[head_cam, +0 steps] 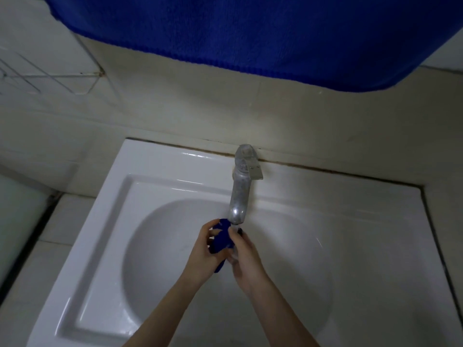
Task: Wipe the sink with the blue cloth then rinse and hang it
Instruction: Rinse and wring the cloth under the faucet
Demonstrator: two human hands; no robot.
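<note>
Bunching the blue cloth (221, 237) right under the tap (239, 196), over the sink (105, 221), lets water fall on it for rinsing. It is gripped between the left hand (204, 249) and right hand (244, 256), fingers curled shut around it.

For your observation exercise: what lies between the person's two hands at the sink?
In the head view, the bunched blue cloth lies between the left hand and right hand, just under the tap.
</note>
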